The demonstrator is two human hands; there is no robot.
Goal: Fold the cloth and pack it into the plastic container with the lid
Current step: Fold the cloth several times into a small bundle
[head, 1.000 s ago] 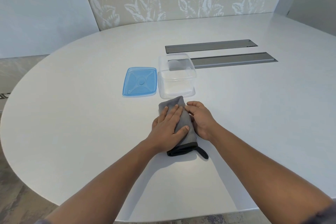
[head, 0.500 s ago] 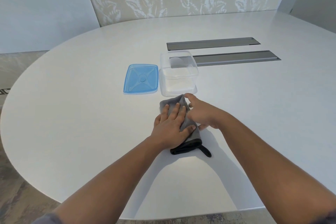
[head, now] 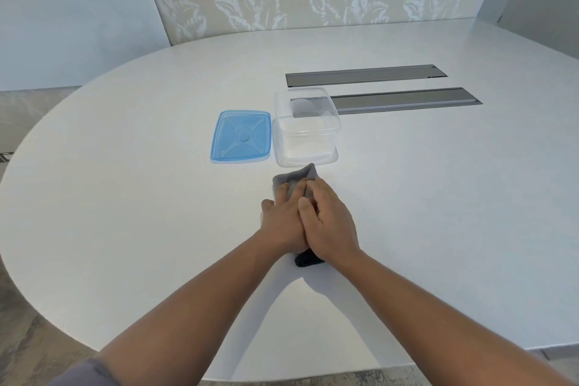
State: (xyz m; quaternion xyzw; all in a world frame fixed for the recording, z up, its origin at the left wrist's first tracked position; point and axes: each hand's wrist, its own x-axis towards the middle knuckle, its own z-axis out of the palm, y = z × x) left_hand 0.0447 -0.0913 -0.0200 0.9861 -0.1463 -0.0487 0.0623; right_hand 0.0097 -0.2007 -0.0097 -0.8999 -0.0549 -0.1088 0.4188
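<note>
A folded grey cloth (head: 293, 180) lies lengthwise on the white table (head: 125, 197), just in front of the clear plastic container (head: 306, 132). Its dark near end (head: 307, 259) pokes out below my wrists. My left hand (head: 281, 222) lies flat on the cloth with straight fingers. My right hand (head: 329, 222) lies partly over the left one, its fingers bent onto the cloth's far part, whose far corner stands up a little. The container is open and empty. Its blue lid (head: 241, 136) lies flat to the left of it, touching or nearly touching.
Two long grey slot covers (head: 365, 75) (head: 407, 100) are set into the table behind and right of the container. A leaf-patterned wall runs behind the table. The table's rounded edge curves on the left and near side.
My right hand has come from the cloth's right side to its far end, then back over the cloth and onto my left hand. The left hand has stayed pressed on the cloth.
</note>
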